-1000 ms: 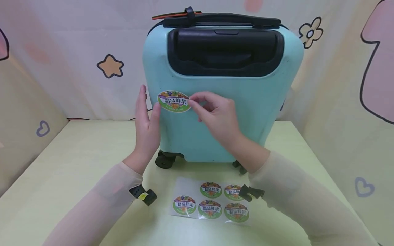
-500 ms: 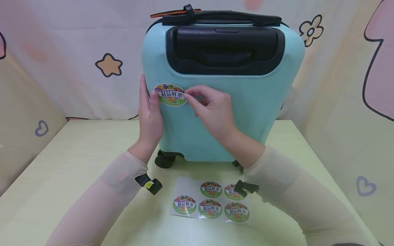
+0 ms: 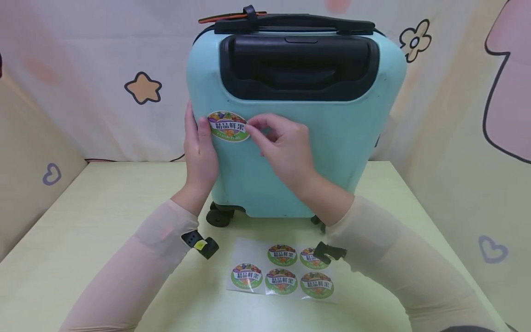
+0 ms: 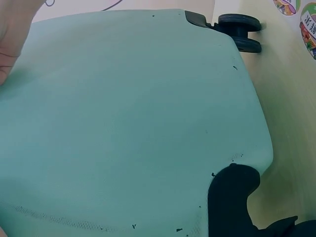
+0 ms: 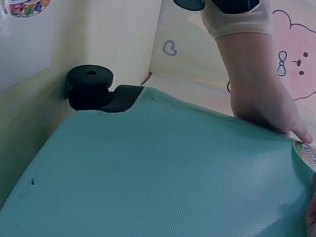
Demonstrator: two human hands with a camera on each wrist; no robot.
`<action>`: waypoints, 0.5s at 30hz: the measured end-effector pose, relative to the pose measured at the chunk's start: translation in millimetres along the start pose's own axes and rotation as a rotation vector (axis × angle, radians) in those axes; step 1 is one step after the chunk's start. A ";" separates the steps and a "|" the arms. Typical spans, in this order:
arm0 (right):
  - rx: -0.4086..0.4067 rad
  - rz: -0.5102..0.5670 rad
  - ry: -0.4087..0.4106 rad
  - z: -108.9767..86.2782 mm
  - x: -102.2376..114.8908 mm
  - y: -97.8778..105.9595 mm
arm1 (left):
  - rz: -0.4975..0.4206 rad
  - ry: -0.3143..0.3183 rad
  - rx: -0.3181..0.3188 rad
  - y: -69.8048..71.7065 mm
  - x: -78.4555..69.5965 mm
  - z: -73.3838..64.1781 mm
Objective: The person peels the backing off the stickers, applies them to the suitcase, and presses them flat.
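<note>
A light-blue suitcase (image 3: 286, 184) stands upright on the table, its black handle recess facing me. On its upper left front is an oval fruit sticker (image 3: 227, 126) with printed characters. My right hand (image 3: 288, 150) pinches the sticker's right edge between thumb and forefinger. Against the suitcase's left side rests my left hand (image 3: 201, 152), fingers straight and thumb tip at the sticker's left edge. In the right wrist view, the sticker (image 5: 307, 155) lies near the suitcase's edge, by the left hand's (image 5: 264, 101) fingers. Whether the whole sticker touches the shell, I cannot tell.
In front of the suitcase lies a sheet (image 3: 244, 251) with several similar oval stickers, partly under the right wrist's black strap (image 3: 329, 252). A black wheel (image 3: 218, 217) shows at the suitcase's lower left. Patterned curtains (image 3: 103, 92) stand behind and at both sides.
Both hands have moved slightly up and left, bringing the sticker higher on the suitcase. The left hand has come against the suitcase's side. The right hand keeps its pinch.
</note>
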State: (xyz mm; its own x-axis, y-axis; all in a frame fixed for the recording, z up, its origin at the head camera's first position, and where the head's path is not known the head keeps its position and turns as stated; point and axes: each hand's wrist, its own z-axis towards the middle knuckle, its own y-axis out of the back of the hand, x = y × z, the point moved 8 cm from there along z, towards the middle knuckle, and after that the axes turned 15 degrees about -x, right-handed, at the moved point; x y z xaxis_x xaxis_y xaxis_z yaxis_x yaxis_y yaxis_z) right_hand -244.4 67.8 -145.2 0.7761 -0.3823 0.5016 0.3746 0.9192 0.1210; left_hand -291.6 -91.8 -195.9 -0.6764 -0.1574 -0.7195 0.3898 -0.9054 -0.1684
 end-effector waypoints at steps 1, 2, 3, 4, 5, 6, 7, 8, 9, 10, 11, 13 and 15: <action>-0.003 -0.001 0.006 0.1 0.4 -0.2 | 0.002 -0.001 -0.007 0.2 0.2 0.4; -0.007 -0.004 0.014 0.1 0.9 -0.3 | 0.000 -0.007 -0.014 0.3 0.4 0.9; -0.011 -0.007 0.022 0.1 1.4 -0.2 | -0.006 -0.022 -0.027 0.5 -0.1 1.4; -0.015 -0.012 0.030 0.1 1.9 0.1 | -0.012 -0.041 -0.041 0.5 -0.8 2.0; -0.018 -0.018 0.035 0.2 2.5 0.3 | -0.017 -0.064 -0.054 0.5 -1.9 2.3; -0.020 -0.027 0.044 0.3 3.1 0.5 | -0.022 -0.085 -0.067 0.5 -2.8 2.5; -0.022 -0.037 0.050 0.4 3.5 0.8 | -0.024 -0.105 -0.079 0.5 -3.9 2.5; -0.022 -0.049 0.056 0.5 4.1 0.9 | -0.024 -0.116 -0.088 0.4 -4.4 2.6; -0.021 -0.059 0.063 0.7 4.6 1.0 | -0.028 -0.118 -0.094 0.4 -4.9 2.5; -0.021 -0.068 0.069 0.8 5.2 1.0 | -0.030 -0.121 -0.098 0.4 -5.0 2.5; -0.021 -0.077 0.075 0.9 5.7 0.9 | -0.031 -0.119 -0.098 0.7 -5.0 2.4; -0.024 -0.090 0.090 1.0 6.6 0.7 | -0.033 -0.106 -0.103 1.7 -4.2 2.3; -0.027 -0.096 0.102 0.9 7.3 0.5 | -0.038 -0.092 -0.103 3.0 -3.7 2.4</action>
State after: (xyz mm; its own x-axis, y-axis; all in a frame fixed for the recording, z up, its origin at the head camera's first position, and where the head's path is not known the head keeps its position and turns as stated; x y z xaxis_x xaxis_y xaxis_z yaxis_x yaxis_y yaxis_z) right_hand -239.0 65.6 -140.7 0.7830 -0.4775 0.3986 0.4623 0.8755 0.1407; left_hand -289.5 -94.8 -192.1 -0.7446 -0.1632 -0.6472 0.4213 -0.8670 -0.2662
